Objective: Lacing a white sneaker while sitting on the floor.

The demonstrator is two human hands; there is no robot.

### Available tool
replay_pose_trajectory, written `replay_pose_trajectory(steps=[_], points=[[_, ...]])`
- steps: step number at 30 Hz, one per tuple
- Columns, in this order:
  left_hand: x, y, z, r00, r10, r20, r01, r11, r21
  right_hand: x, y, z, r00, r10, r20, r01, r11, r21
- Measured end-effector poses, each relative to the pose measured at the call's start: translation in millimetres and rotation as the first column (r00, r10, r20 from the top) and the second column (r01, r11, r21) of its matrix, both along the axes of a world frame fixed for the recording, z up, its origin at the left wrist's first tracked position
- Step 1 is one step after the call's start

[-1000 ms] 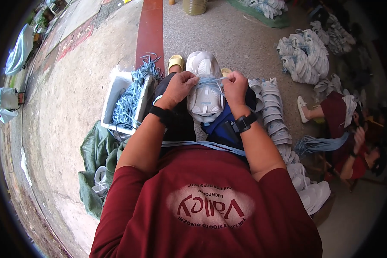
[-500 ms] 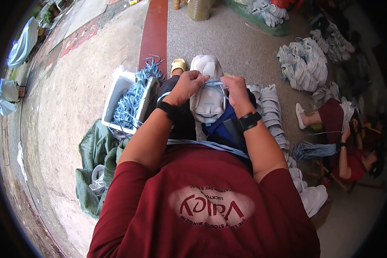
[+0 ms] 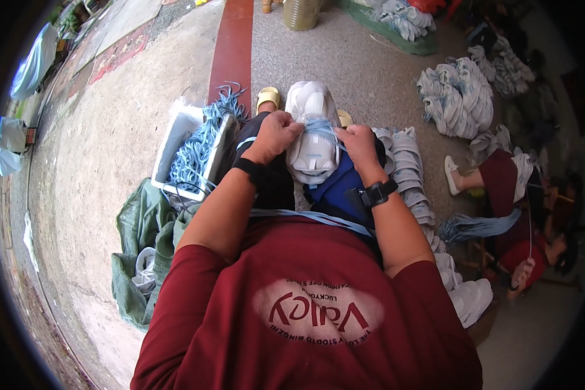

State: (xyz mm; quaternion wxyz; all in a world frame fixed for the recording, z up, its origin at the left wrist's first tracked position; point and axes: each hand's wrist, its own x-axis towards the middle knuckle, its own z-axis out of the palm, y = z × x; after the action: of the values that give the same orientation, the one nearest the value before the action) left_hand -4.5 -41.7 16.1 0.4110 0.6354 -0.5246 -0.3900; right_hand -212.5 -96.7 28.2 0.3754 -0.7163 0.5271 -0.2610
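Note:
A white shoe (image 3: 311, 97) rests between my knees, its toe pointing away from me. Light blue shoelace (image 3: 319, 125) crosses its middle in several bands. At the shoe's left side, my left hand (image 3: 278, 135) is closed in a pinch on the lace. My right hand (image 3: 361, 148) pinches the lace at the right side, thumb and forefinger together. The lace ends inside the fingers are too small to make out. Under the right wrist lies blue cloth (image 3: 337, 192) on my lap, and more blue laces (image 3: 312, 219) lie across my waist.
To the left stands a white foam box (image 3: 169, 153) of blue laces, beside a green sack (image 3: 135, 227). Stacked white shoes (image 3: 413, 175) line my right side. Shoe piles (image 3: 458, 97) lie farther right, near a seated co-worker (image 3: 510, 240) handling a lace.
My hands have moved slightly apart, to either side of the shoe, uncovering the lace across its middle. The co-worker's hand has swung down, drawing a lace out long.

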Motion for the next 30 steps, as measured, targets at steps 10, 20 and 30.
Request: replay_pose_trajectory(steps=[10,20,30], points=[[-2,14,7,0.959,0.079,0.273,-0.059,0.995,-0.083,-11,10,5,0.954,-0.11,0.281,0.049,0.975,0.215],[73,68,-7,0.801,0.313,-0.511,-0.435,0.89,-0.135,-103,1,-5,0.517,-0.589,0.621,0.26,0.8,0.541],[38,90,87,0.804,0.1,0.587,0.27,0.817,-0.509,-88,35,79,0.865,0.116,-0.488,-0.402,0.742,-0.537]])
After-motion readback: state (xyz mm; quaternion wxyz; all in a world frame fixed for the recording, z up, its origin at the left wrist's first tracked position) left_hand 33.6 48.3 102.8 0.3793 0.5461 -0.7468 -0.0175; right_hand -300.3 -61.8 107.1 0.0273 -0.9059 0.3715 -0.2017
